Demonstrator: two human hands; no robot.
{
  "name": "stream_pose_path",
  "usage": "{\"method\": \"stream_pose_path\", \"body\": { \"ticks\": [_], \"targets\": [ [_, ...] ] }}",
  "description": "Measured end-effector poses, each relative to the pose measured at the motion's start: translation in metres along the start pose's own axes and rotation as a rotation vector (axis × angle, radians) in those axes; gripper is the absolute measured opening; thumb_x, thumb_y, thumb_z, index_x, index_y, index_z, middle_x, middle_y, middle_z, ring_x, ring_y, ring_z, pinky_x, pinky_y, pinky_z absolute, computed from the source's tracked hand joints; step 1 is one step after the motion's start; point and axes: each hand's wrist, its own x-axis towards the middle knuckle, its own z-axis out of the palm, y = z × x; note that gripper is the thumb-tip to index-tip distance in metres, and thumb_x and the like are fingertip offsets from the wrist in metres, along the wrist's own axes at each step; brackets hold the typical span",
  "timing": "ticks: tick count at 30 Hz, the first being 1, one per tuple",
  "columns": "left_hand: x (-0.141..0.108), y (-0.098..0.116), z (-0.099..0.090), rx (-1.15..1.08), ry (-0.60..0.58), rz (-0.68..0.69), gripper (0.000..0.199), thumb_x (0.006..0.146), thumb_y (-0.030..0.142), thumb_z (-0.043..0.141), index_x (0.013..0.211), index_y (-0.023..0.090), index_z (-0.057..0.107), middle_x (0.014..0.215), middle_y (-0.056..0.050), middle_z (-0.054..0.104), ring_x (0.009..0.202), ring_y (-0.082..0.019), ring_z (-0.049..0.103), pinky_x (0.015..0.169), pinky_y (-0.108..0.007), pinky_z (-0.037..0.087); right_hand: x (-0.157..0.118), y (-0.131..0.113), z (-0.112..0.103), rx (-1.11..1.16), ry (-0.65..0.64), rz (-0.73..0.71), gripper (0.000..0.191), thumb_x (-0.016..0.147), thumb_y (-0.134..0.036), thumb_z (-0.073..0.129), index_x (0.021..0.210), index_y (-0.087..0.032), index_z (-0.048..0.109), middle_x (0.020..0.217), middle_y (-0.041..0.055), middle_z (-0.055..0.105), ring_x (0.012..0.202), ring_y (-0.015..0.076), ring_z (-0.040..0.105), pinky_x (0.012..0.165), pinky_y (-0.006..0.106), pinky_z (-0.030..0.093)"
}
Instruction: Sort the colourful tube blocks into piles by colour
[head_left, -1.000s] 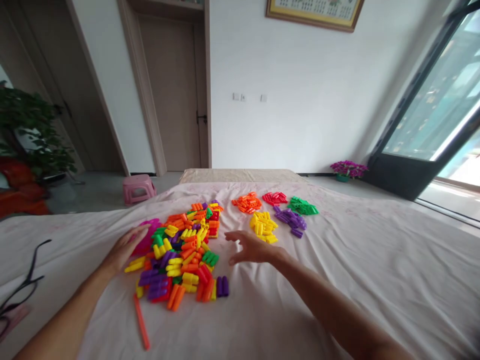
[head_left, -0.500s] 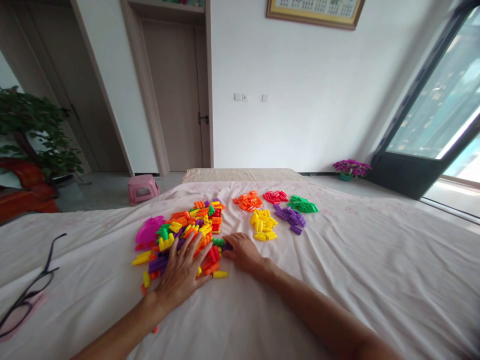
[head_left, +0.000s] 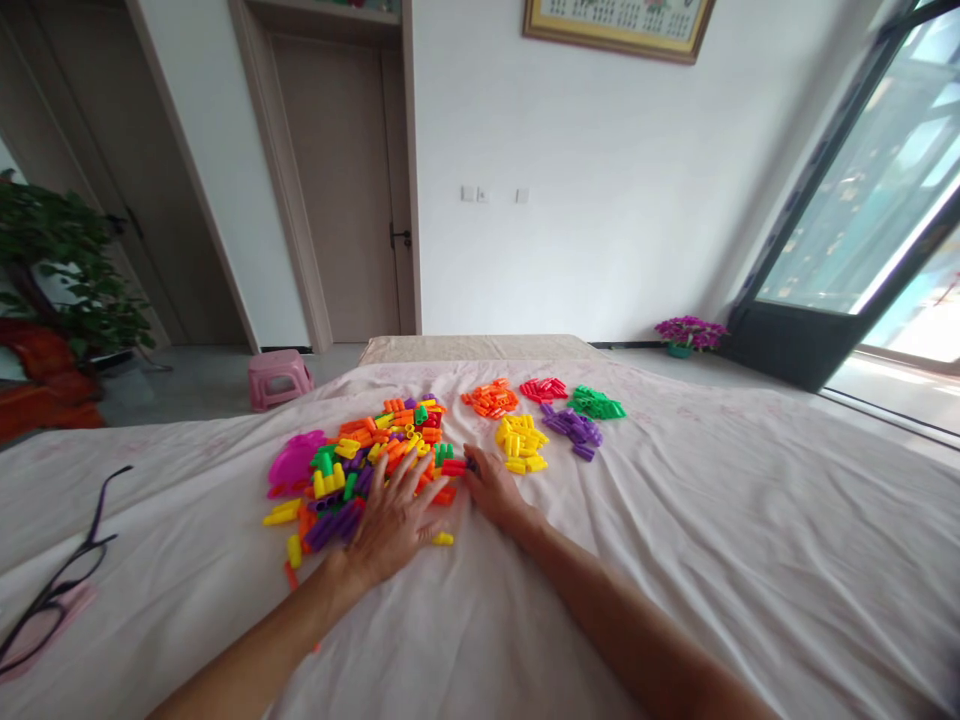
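Left fingers [head_left: 397, 484] spread wide, hiding piled pieces [head_left: 367, 432], right fingers [head_left: 480, 464] curled, any grip unclear

Left hand [head_left: 394, 515]: spread over the near right part of the mixed pile [head_left: 330, 485]
Right hand [head_left: 495, 488]: fingers curled beside a red piece [head_left: 453, 467]; hold unclear
Single-colour heaps: orange [head_left: 490, 399], red [head_left: 544, 389], green [head_left: 596, 403], yellow [head_left: 521, 442], purple [head_left: 574, 425], beyond the right hand
Magenta dish [head_left: 295, 460]: at the pile's left edge
Glasses [head_left: 51, 605]: on the sheet [head_left: 675, 550], far left
Stool [head_left: 279, 376]: on the floor [head_left: 206, 385], past the sheet
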Motion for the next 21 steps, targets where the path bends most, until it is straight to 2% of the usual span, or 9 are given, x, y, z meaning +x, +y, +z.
{"method": "stream_pose_path", "body": {
  "ticks": [3, 6, 9, 12, 15, 17, 21],
  "targets": [
    [-0.007, 0.006, 0.002, -0.004, -0.026, 0.050, 0.056, 0.083, 0.055, 0.059, 0.135, 0.032, 0.058, 0.155, -0.010, 0.041, 0.142, -0.035, 0.035, 0.117, -0.063, 0.018, 0.000, 0.000, 0.000, 0.020, -0.021, -0.023, 0.041, 0.082, -0.017, 0.057, 0.123, -0.019, 0.063, 0.111, 0.0073, 0.070, 0.099, 0.0211, 0.061, 0.092, 0.031, 0.044],
    [-0.002, 0.001, 0.007, 0.024, -0.014, -0.002, 0.042, 0.086, 0.036, 0.062, 0.128, 0.033, 0.063, 0.147, -0.009, 0.052, 0.139, -0.033, 0.040, 0.117, -0.063, 0.015, 0.000, -0.002, -0.002, 0.036, -0.056, -0.026, 0.042, 0.078, -0.017, 0.060, 0.119, -0.019, 0.067, 0.109, 0.0063, 0.071, 0.097, 0.0213, 0.062, 0.092, 0.032, 0.045],
    [0.009, -0.015, 0.002, 0.007, -0.010, -0.033, 0.034, 0.085, 0.027, 0.062, 0.117, 0.033, 0.070, 0.138, -0.008, 0.060, 0.136, -0.032, 0.044, 0.115, -0.062, 0.020, -0.001, -0.005, -0.005, 0.072, -0.073, -0.005, 0.044, 0.076, -0.015, 0.060, 0.119, -0.019, 0.067, 0.105, 0.0055, 0.072, 0.095, 0.0213, 0.062, 0.089, 0.031, 0.046],
    [0.015, -0.044, -0.013, -0.035, 0.017, -0.079, 0.028, 0.089, 0.036, 0.056, 0.111, 0.030, 0.073, 0.134, -0.007, 0.063, 0.134, -0.031, 0.045, 0.113, -0.056, 0.027, -0.002, -0.008, -0.008, 0.136, -0.079, -0.006, 0.037, 0.082, -0.019, 0.058, 0.118, -0.021, 0.069, 0.105, 0.0044, 0.072, 0.094, 0.0206, 0.063, 0.088, 0.031, 0.047],
    [0.006, -0.088, -0.028, -0.052, 0.069, -0.286, 0.036, 0.094, 0.040, 0.045, 0.112, 0.024, 0.072, 0.130, -0.009, 0.066, 0.132, -0.028, 0.048, 0.110, -0.046, 0.034, -0.003, -0.006, -0.007, 0.174, -0.032, 0.035, 0.032, 0.090, -0.029, 0.053, 0.116, -0.021, 0.069, 0.107, 0.0044, 0.071, 0.097, 0.0203, 0.063, 0.089, 0.030, 0.047],
    [-0.011, -0.122, -0.031, -0.045, 0.125, -0.506, 0.042, 0.095, 0.041, 0.039, 0.111, 0.018, 0.071, 0.125, -0.011, 0.067, 0.124, -0.026, 0.055, 0.106, -0.041, 0.038, -0.003, -0.002, -0.004, 0.189, 0.006, 0.070, 0.032, 0.093, -0.033, 0.048, 0.115, -0.021, 0.069, 0.105, 0.0047, 0.072, 0.096, 0.0197, 0.064, 0.088, 0.030, 0.048],
    [-0.057, -0.177, -0.016, -0.075, 0.183, -0.983, 0.051, 0.094, 0.047, 0.035, 0.122, 0.016, 0.065, 0.125, -0.014, 0.066, 0.113, -0.028, 0.061, 0.096, -0.037, 0.045, 0.007, 0.006, 0.001, 0.214, 0.056, 0.157, 0.034, 0.093, -0.033, 0.048, 0.115, -0.020, 0.069, 0.098, 0.0046, 0.073, 0.090, 0.0191, 0.066, 0.081, 0.028, 0.049]
  ]
}}
